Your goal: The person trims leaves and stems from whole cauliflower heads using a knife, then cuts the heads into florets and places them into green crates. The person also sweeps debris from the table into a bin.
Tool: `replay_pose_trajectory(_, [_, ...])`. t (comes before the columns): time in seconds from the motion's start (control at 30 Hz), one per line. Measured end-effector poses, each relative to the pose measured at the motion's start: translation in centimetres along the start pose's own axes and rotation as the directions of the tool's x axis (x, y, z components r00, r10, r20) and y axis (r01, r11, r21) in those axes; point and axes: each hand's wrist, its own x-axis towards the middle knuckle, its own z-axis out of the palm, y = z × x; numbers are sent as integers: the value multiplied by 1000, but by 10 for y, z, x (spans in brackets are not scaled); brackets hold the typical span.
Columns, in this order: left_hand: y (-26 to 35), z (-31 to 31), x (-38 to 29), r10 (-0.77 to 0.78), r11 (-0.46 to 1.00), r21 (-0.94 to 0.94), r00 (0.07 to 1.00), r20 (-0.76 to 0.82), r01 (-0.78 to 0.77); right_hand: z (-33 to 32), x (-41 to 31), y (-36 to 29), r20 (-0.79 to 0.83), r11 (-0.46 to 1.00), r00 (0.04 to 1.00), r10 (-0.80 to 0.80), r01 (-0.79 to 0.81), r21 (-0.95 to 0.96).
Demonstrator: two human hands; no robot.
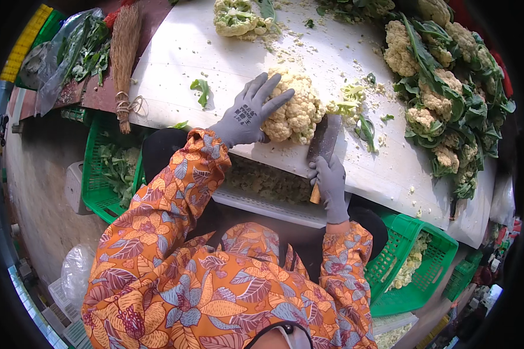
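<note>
A large cream-coloured cauliflower head (293,109) sits near the front edge of the white tabletop (166,78). My left hand (251,111), in a grey work glove, steadies it from the left with the fingers spread over its top. Gloved in grey as well, my right hand (329,181) grips a broad-bladed knife (325,137) by its wooden handle. The dark blade points away from me, its far end beside the right side of the head and close to some pale green stem trimmings (347,102). The left thumb is partly hidden.
Leafy cauliflowers (441,96) are heaped at the right; another trimmed head (236,19) lies at the back. A straw broom (124,61) rests at the left. Green crates (100,200) with trimmings flank my knees, and a white crate (270,204) of pieces stands under the table.
</note>
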Motion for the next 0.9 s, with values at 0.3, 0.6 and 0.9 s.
replay_pose_trajectory(0.3, [32, 10, 12, -228, 906, -411, 935, -272, 101, 2, 4, -48, -27, 971, 973, -229, 226, -81])
replay_pose_trajectory(0.6, [18, 23, 14, -484, -135, -989, 868, 112, 53, 29, 24, -54, 73, 748, 889, -452, 423, -511])
replay_pose_trajectory(0.9, [5, 31, 25, -627, 97, -993, 779, -13, 62, -15, 23, -33, -91, 934, 950, -299, 272, -232])
